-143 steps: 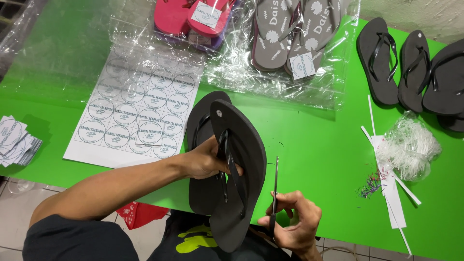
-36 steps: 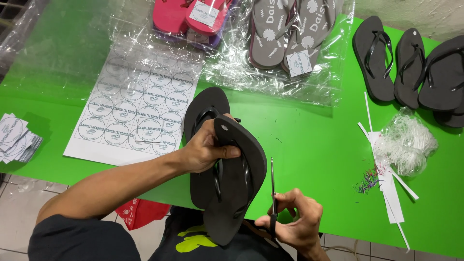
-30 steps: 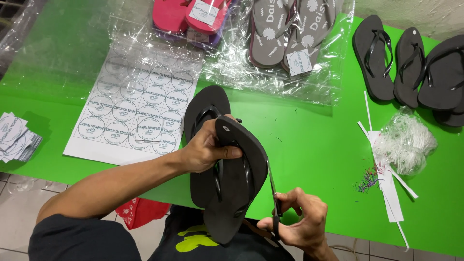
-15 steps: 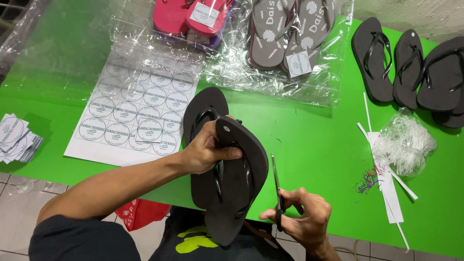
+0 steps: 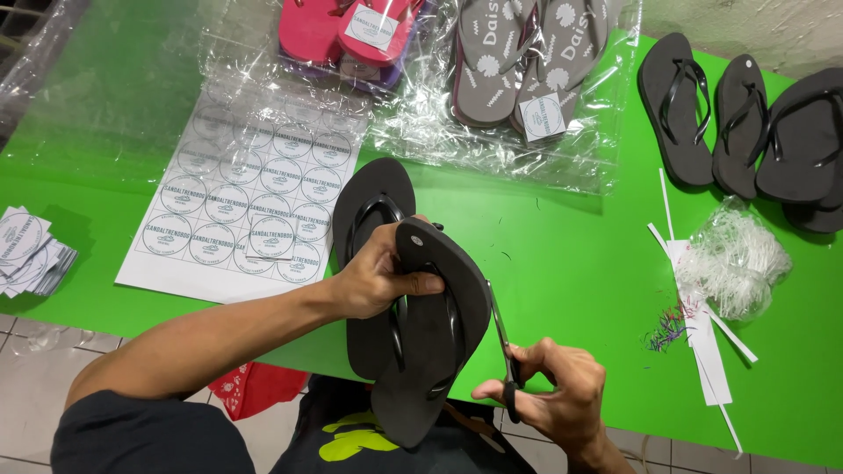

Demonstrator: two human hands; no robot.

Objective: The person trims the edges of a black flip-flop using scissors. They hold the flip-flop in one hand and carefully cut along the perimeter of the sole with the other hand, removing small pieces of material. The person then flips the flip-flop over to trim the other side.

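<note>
Overhead, pink sandals [image 5: 347, 31] in plastic bag [image 5: 263, 66]

White sheet of round labels [image 5: 250, 206] mid-table — clear bagged sandals [image 5: 500, 70] behind, loose label stack [image 5: 31, 250] far left

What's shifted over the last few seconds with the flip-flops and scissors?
The right hand has brought the scissors left, from clear of the pair to the edge of the upper black flip-flop. The left hand has turned that flip-flop a little and keeps its grip on the pair. The label sheet, bagged sandals and loose black sandals stayed put.
</note>
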